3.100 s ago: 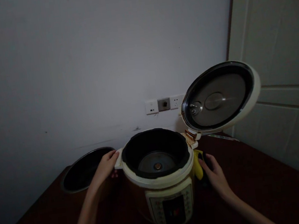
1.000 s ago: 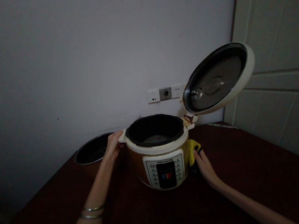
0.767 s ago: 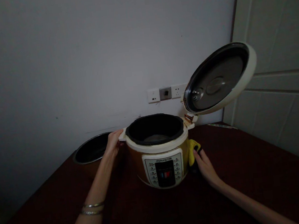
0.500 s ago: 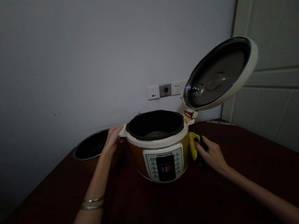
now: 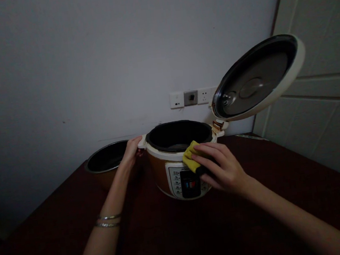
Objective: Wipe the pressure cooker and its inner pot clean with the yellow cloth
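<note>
An electric pressure cooker [image 5: 160, 174] in white and orange-gold stands on the dark red table, its round lid [image 5: 259, 77] swung up to the right on a hinge. My left hand [image 5: 133, 148] is closed on the white side handle [image 5: 142, 142] of the cooker. In my right hand [image 5: 221, 164] is a yellow and black cloth [image 5: 190, 157], pressed against the front rim just above the control panel [image 5: 176, 182]. The fingers and cloth cover the panel's upper right part. The cooker's inside looks dark.
A dark-lined inner pot [image 5: 96, 171] with a metal rim sits left of the cooker, partly behind my left forearm. Wall sockets [image 5: 176, 99] are behind the cooker. A pale panelled door [image 5: 320, 113] borders the table [image 5: 177, 238] on the right.
My right hand has brought the cloth from the cooker's right side up and left to its front rim. My left hand stays on the handle. The view has shifted slightly.
</note>
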{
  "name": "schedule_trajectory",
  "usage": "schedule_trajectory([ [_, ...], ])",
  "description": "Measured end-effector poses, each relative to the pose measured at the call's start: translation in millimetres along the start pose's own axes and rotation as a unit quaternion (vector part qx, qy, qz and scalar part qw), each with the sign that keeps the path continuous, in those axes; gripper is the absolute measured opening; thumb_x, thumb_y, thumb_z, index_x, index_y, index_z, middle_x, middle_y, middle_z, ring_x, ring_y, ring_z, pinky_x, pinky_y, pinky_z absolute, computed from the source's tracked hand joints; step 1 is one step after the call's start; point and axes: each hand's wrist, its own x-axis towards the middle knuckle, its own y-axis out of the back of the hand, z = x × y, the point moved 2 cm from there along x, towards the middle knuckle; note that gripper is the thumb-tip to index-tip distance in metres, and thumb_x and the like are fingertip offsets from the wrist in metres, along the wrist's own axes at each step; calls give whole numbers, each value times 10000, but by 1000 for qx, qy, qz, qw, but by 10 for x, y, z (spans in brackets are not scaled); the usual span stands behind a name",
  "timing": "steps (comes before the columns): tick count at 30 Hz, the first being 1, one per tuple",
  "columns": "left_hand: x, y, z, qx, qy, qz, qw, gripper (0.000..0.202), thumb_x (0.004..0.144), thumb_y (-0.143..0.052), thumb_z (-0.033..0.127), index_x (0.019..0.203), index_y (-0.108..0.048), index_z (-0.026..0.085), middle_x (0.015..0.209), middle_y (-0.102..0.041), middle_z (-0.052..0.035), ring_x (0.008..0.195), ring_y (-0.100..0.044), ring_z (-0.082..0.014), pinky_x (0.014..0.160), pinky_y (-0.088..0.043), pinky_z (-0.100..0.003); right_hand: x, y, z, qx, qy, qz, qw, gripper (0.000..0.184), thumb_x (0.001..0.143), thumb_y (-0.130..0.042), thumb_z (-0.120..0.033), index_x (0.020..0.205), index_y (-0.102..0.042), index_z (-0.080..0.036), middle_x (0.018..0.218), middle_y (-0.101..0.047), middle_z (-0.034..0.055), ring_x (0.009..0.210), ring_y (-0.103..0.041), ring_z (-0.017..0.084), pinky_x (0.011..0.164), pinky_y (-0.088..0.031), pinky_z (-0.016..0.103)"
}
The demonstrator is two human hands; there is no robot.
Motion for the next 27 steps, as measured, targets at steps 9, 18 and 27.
schedule_trajectory([
  [9,-61,-52,60,-7,12,9,1000,268,757,-583,285,537,-483,169,349,-380,64,272,-278,-42,310,-213,-174,-130,-181,-145,37,41,-12,998,383,951,-378,-190,1299,-501,-85,1246,-601,164,1255,-472,253,921,-498,435],
  [18,-64,-60,68,-8,20,27,999,242,758,-592,285,573,-489,168,351,-378,70,284,-288,-44,310,-211,-167,-305,-259,-352,64,58,-39,996,307,942,-399,-106,1180,-589,-67,1156,-662,123,1056,-581,210,769,-544,345],
  [27,-83,-72,89,5,17,22,1000,286,806,-528,264,537,-496,172,329,-362,62,255,-268,-49,290,-214,-176,-688,-458,-685,86,124,-117,982,266,923,-424,-105,1012,-671,-59,1135,-670,119,965,-616,206,662,-550,308],
])
